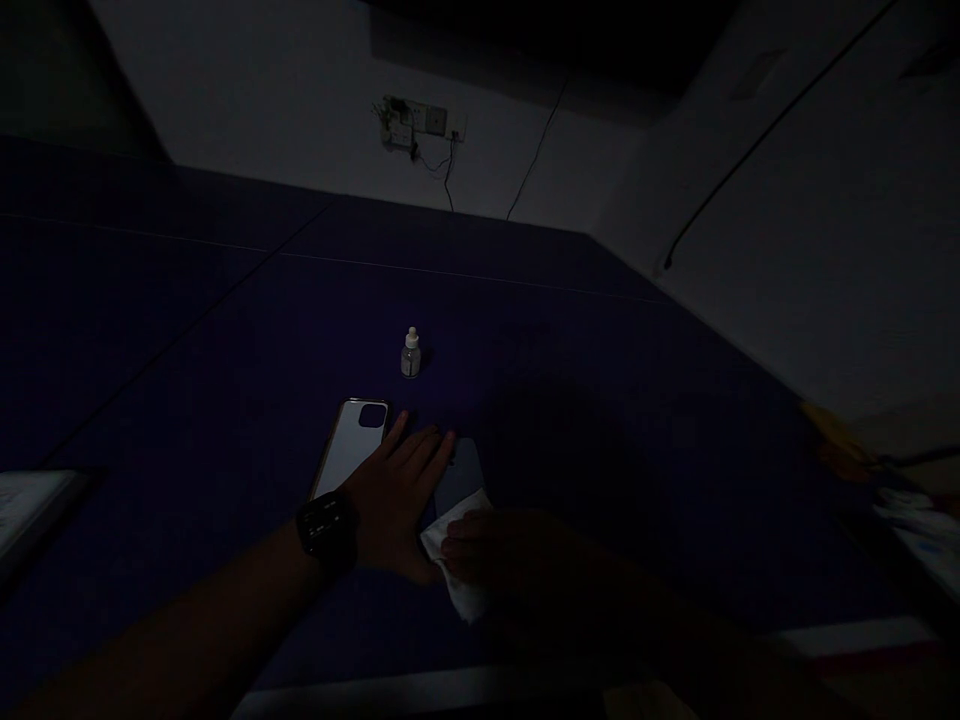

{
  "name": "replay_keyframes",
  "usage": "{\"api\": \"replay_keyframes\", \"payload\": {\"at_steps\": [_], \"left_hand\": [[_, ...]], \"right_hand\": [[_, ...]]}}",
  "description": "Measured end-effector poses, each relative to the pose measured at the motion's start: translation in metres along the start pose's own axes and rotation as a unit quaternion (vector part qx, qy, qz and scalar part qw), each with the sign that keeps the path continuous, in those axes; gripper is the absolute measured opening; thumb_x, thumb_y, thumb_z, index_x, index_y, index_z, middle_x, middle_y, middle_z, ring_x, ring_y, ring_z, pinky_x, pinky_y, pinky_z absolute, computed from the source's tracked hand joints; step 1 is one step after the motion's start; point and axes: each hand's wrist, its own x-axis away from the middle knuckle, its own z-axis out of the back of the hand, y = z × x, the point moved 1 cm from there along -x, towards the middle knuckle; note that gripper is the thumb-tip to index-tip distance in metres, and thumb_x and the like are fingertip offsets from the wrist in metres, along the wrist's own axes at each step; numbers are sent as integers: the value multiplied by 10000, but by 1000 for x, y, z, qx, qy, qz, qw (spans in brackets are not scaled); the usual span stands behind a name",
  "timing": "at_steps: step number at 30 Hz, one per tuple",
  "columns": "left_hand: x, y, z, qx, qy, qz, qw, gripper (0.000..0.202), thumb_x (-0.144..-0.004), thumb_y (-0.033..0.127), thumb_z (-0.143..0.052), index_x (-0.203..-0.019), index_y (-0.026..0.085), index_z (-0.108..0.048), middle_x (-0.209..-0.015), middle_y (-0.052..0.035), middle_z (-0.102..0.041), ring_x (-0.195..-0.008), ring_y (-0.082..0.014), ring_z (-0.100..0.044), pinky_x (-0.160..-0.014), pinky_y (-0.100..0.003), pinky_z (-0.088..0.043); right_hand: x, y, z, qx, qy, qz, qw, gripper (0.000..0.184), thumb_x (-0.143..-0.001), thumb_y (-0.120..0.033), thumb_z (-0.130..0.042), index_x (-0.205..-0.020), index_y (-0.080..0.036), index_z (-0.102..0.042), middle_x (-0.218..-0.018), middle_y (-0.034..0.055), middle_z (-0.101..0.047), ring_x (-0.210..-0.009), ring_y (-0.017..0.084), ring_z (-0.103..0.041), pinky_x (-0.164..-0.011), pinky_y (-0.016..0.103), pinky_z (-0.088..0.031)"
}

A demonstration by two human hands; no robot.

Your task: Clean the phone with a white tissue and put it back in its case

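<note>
A dark smartphone (459, 472) lies on the purple-blue tabletop, its lower part hidden under a white wipe (466, 598). My left hand (397, 485), with a black watch on the wrist, lies along the phone's left edge; its fingers are stretched out and apart, with the thumb near the phone's lower end. My right hand (499, 545) holds the wipe with bent fingers and presses it on the phone; deep shadow hides much of this hand. Left of my left hand lies a pale-backed phone case (351, 445) with a camera cutout, partly covered by the hand and watch.
A small clear dropper bottle (410, 360) with a white top stands beyond the hands. At the left edge lies a pale flat object (34, 505). Wall sockets (424, 118) with cables are behind the table. Blurred items (919, 520) sit at far right. The room is very dark.
</note>
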Motion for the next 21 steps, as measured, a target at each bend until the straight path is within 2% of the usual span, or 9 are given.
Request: {"api": "replay_keyframes", "payload": {"at_steps": [4,7,11,14,17,21], "left_hand": [[-1,-1,0,12,-5,2,1000,1431,-554,901,-601,-1567,-17,-178,-1544,-331,-410,-1458,-456,-356,-1239,-620,-66],[-1,-2,-2,10,-7,4,1000,1435,-548,896,-605,-1566,-15,-170,-1540,-335,-411,-1460,-455,-353,-1238,-620,-58],[0,-3,-4,5,0,-4,1000,1402,-556,841,-626,-1576,14,-136,-1550,-317,-407,-1465,-453,-344,-1233,-630,-75],[0,-1,-2,8,-2,-4,1000,1381,-570,839,-619,-1569,5,-154,-1540,-323,-418,-1465,-460,-341,-1231,-634,-87],[0,0,-1,10,-21,3,1000,1390,-579,874,-589,-1559,-17,-167,-1538,-346,-407,-1467,-466,-343,-1229,-629,-101],[1,-1,-4,7,-24,2,1000,1472,-513,860,-628,-1566,-30,-113,-1575,-348,-350,-1493,-457,-304,-1242,-588,-121]], "right_hand": [[-4,13,4,16,-3,-58,998,595,-945,-287,-572,-1497,-104,-445,-1503,183,-550,-1434,234,-478,-1173,414,-419],[-4,13,1,6,-5,-40,999,610,-944,-319,-571,-1496,-94,-445,-1498,189,-553,-1453,247,-451,-1171,432,-419],[-2,2,0,-37,-21,1,999,568,-958,-355,-576,-1466,-118,-483,-1390,163,-651,-1423,240,-489,-1152,409,-438],[-3,2,6,-38,-6,-41,998,564,-952,-306,-583,-1480,-142,-469,-1427,163,-624,-1416,233,-499,-1163,407,-425],[-4,6,11,-16,-1,-77,997,573,-946,-263,-573,-1488,-117,-457,-1494,193,-556,-1430,243,-485,-1166,424,-421],[-2,-2,8,-41,-8,-36,998,598,-935,-322,-595,-1474,-99,-462,-1431,190,-615,-1385,246,-535,-1126,398,-467]]}}
